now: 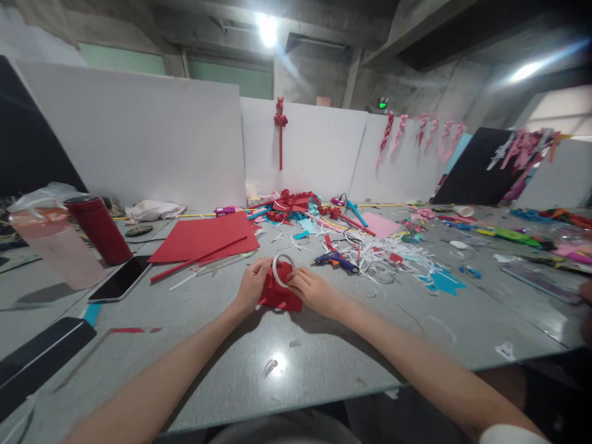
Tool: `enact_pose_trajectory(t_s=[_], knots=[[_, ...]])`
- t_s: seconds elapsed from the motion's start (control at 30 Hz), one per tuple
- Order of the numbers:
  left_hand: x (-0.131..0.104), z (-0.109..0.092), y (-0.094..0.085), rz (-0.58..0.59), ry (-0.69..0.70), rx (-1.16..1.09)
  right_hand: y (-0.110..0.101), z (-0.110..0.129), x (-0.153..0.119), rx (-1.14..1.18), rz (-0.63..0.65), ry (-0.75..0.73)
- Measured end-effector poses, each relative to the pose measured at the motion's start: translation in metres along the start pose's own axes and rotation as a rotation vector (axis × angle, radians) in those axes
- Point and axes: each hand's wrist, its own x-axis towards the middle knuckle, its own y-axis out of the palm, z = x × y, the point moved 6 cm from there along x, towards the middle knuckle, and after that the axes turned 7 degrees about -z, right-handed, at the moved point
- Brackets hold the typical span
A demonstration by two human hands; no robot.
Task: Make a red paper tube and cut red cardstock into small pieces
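In front of me on the table, a roll of white tape (275, 272) stands on edge between my hands. My left hand (253, 284) pinches at its left side, fingertips close to the upper rim. My right hand (313, 288) has its fingers closed on the right side of the ring. Right beneath the roll lies a small piece of red paper (287, 302), partly covered by the roll and my fingers. Whether my left fingertips also hold the paper is hard to see. A blue glue gun (337, 261) rests just beyond my right hand.
Red sheets (203, 237) with a thin red stick (198, 259) lie ahead to the left. White paper scraps (383, 250) spread to the right. At left are a phone (121, 279), a red flask (99, 229) and a pink bottle (58, 246). The table edge (296, 407) runs near me.
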Motion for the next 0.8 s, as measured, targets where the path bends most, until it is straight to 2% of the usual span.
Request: enact_pose_trajectory(t_s=[0.17, 0.37, 0.5, 0.63, 0.7, 0.8], knots=[[-0.009, -0.016, 0.008, 0.087, 0.128, 0.075, -0.008, -0.002, -0.002, 0.087, -0.009, 0.081], [-0.023, -0.041, 0.018, 0.171, 0.433, 0.181, -0.030, -0.005, 0.002, 0.366, -0.249, 0.399], [-0.029, -0.040, 0.025, 0.292, 0.545, 0.269, -0.032, -0.008, -0.001, 0.560, -0.352, 0.594], [-0.033, -0.036, 0.030, 0.390, 0.621, 0.364, -0.027, -0.013, -0.002, 0.733, -0.384, 0.691], [-0.036, -0.035, 0.031, 0.413, 0.663, 0.405, -0.023, -0.016, -0.003, 0.784, -0.401, 0.730], [-0.038, -0.036, 0.032, 0.383, 0.722, 0.436, -0.018, -0.023, -0.006, 0.826, -0.459, 0.780]])
